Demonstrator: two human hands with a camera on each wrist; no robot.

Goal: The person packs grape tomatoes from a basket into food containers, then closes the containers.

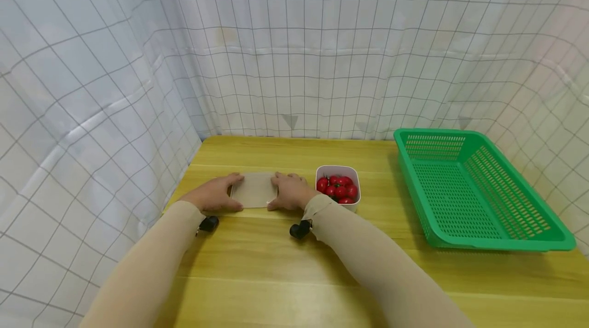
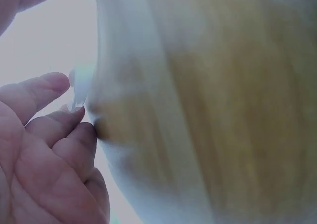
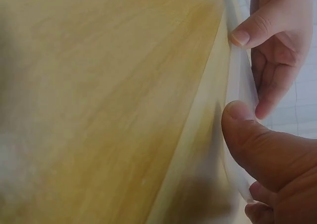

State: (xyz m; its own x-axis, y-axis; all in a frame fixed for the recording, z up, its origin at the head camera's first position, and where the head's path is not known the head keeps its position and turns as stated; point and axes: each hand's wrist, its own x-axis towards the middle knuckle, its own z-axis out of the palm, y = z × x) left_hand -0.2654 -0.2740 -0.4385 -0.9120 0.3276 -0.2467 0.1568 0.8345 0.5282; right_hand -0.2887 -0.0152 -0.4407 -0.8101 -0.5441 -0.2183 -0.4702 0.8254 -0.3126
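A translucent, flat, rectangular plastic lid [image 1: 254, 190] is held level just over the wooden table [image 1: 257, 261]. My left hand [image 1: 213, 194] grips its left side, with the thumb at the near corner and the fingers at the far one. The opposite side is gripped by my right hand [image 1: 291, 191] in the same way. In the right wrist view the lid [image 3: 240, 80] appears edge-on between both hands, a thin pale strip. The left wrist view shows the left fingers [image 2: 69, 135] at the lid's edge; the rest is blurred there.
Right of my right hand stands a small white square container [image 1: 352, 208] of several red tomatoes [image 1: 340, 191]. A large green plastic basket [image 1: 428, 215] sits at the table's right. A white gridded curtain [image 1: 294, 62] surrounds the back and sides.
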